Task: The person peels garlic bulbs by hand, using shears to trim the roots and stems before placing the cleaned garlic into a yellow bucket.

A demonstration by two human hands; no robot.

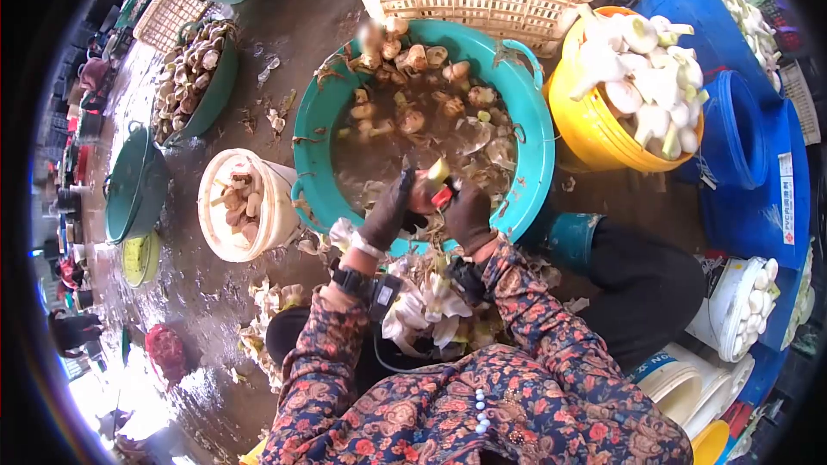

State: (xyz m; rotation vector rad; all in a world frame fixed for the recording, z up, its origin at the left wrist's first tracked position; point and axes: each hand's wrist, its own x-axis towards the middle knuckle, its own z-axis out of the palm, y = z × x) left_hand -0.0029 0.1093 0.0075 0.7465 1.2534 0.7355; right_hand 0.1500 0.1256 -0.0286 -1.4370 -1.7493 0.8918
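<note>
My left hand point(390, 213), in a dark glove, is wrapped round a bulb point(422, 192) with a pale green stem end pointing up. My right hand point(468, 213), also gloved, is closed on a small tool with a red part point(442, 197) held against the bulb. Both hands are over the near side of a teal basin point(536, 155) of brown water. Unpeeled bulbs point(412, 120) lie in the water and crowd its far side, with loose skins at the right. Peeled skins point(426, 301) are heaped below my wrists.
A yellow bucket point(573, 133) of peeled white bulbs stands right of the basin. A white bucket point(280, 207) is on the left, a plastic crate point(474, 9) beyond. Farther left are green tubs point(138, 185) and a red net bag point(167, 353). Blue containers point(732, 133) line the right.
</note>
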